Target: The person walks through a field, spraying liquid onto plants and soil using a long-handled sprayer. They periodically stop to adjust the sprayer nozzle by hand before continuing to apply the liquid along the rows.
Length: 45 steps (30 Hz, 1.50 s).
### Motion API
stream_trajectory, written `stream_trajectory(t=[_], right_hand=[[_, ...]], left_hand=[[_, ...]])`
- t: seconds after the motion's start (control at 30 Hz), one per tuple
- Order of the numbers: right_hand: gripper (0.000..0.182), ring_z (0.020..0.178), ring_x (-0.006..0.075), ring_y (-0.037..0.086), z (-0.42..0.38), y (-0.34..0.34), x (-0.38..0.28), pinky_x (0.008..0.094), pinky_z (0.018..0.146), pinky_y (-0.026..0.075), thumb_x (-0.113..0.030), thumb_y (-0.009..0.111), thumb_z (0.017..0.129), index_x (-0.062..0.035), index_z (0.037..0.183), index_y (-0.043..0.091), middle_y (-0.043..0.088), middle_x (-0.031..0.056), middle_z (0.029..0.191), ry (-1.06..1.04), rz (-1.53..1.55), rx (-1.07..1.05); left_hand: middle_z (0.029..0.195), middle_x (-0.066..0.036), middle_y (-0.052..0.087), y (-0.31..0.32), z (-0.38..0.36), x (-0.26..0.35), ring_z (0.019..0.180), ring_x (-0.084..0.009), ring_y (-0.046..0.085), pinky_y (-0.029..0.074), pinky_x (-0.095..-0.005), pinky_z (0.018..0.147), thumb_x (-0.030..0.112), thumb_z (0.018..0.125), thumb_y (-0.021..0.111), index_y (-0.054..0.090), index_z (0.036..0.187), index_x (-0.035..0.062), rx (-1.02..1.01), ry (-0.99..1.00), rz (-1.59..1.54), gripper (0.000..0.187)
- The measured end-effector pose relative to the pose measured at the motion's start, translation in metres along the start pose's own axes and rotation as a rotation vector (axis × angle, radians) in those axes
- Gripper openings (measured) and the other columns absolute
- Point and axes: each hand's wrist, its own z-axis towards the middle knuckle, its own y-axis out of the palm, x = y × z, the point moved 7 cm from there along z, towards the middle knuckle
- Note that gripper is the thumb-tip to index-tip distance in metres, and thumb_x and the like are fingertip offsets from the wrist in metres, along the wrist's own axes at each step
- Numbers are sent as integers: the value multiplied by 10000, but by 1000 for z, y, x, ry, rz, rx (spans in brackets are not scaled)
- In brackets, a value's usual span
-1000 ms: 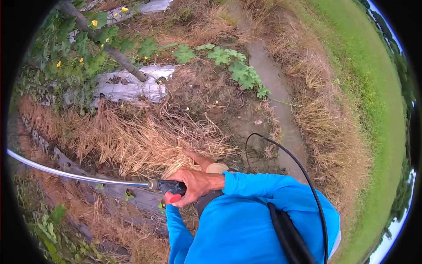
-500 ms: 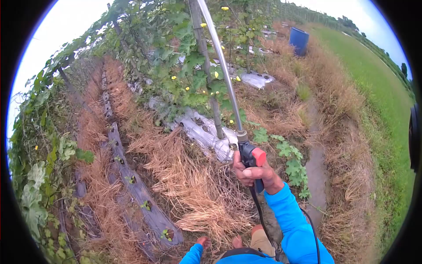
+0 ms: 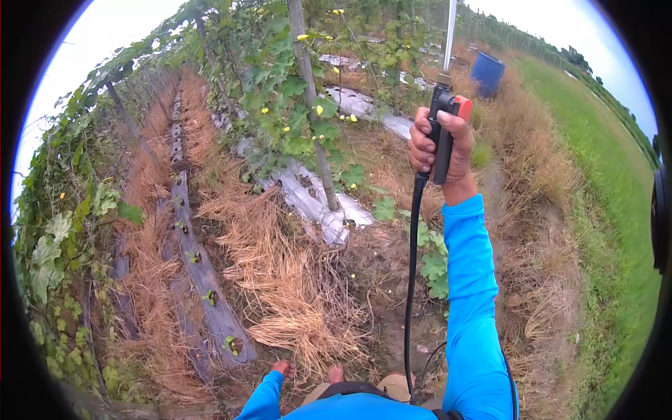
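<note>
My right hand (image 3: 444, 147) is closed around the black handle (image 3: 442, 150) of a spray lance, thumb near its red trigger lever (image 3: 463, 107). The silver lance tube (image 3: 450, 38) points upward past the top edge of the view, so its tip is out of sight. A black hose (image 3: 412, 280) hangs from the bottom of the handle down to my waist. My left hand (image 3: 284, 369) is low by my body, close to the straw; its fingers are too small to make out. Beyond the lance stand climbing vines (image 3: 297, 91) with yellow flowers and a wooden post (image 3: 313, 105).
Dry straw (image 3: 280, 266) covers much of the ground. A dark plastic-mulched row (image 3: 203, 273) with seedlings in holes runs along the left. Silvery mulch sheeting (image 3: 315, 206) lies around the post's foot. A blue barrel (image 3: 486, 74) stands far back, beside green grass (image 3: 560, 105).
My right hand has risen and moved right with the spray lance, and my arm is stretched further forward. The lance now points more upright. My left hand appears further left.
</note>
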Motion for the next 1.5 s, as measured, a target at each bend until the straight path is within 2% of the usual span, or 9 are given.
stream_trajectory(t=[0.07, 0.2, 0.47, 0.63, 1.0, 1.1, 1.17, 1.37, 1.5], right_hand=[[380, 404, 79, 370, -26, -51, -28, 237, 344, 349, -434, 570, 861, -101, 774, 409, 372, -18, 567, 2, -226, 350], [368, 381, 77, 368, -72, -109, -74, 242, 328, 365, -434, 567, 867, -112, 759, 424, 379, -24, 556, 84, -270, 526], [339, 394, 84, 363, -155, -132, -76, 241, 345, 362, -395, 551, 860, -91, 805, 413, 376, -8, 568, 150, 114, 130], [300, 398, 79, 375, -164, -165, -73, 243, 346, 367, -359, 565, 854, -108, 782, 419, 386, -21, 561, 138, -320, 559], [371, 423, 87, 399, -49, -53, -108, 244, 372, 378, -434, 563, 854, -97, 811, 413, 393, -17, 583, 55, 23, -41], [412, 457, 86, 394, -49, -9, -79, 244, 400, 379, -459, 588, 838, -105, 832, 378, 386, -19, 616, 118, 102, -215], [426, 440, 90, 372, -64, 8, -47, 246, 384, 364, -456, 606, 806, -115, 812, 351, 373, -19, 600, 146, 88, -186], [466, 384, 99, 349, -119, 44, 82, 256, 354, 357, -385, 708, 725, -92, 803, 354, 368, 0, 545, 300, 68, -170], [503, 382, 104, 336, -147, 105, 173, 251, 342, 337, -334, 785, 635, -78, 777, 376, 378, 5, 535, 425, 245, -319]], left_hand=[[692, -62, 632, 27, -6, -12, 533, -191, 574, 422, -338, 452, 269, 857, 507, 628, 849, 80, -32, -7, -31, 225], [719, -64, 660, 91, 2, -40, 594, -201, 617, 505, -398, 530, 331, 903, 481, 641, 900, 98, 14, -108, 60, 282], [677, -40, 625, 215, -26, -37, 575, -181, 585, 486, -350, 538, 318, 855, 575, 655, 862, 104, -64, -19, 37, 229], [778, -57, 661, 238, -48, -34, 671, -190, 643, 518, -332, 596, 315, 839, 572, 658, 909, 73, -105, 93, 4, 267], [704, -48, 641, 207, -10, -87, 583, -192, 616, 459, -345, 484, 340, 865, 547, 657, 862, 100, -128, -75, -143, 265], [654, -30, 606, 206, -5, -111, 520, -173, 573, 396, -326, 415, 315, 856, 552, 623, 797, 99, -78, -65, -223, 236], [639, -50, 619, 207, -4, -116, 500, -184, 584, 465, -324, 432, 300, 823, 582, 630, 825, 90, -88, -129, -158, 216], [764, 14, 630, 181, -34, -146, 606, -114, 587, 452, -287, 515, 436, 858, 548, 647, 953, 160, -117, 299, -264, 308], [757, 1, 622, 146, -40, -184, 577, -106, 553, 424, -284, 486, 430, 851, 544, 637, 940, 137, 28, 313, -283, 320]])
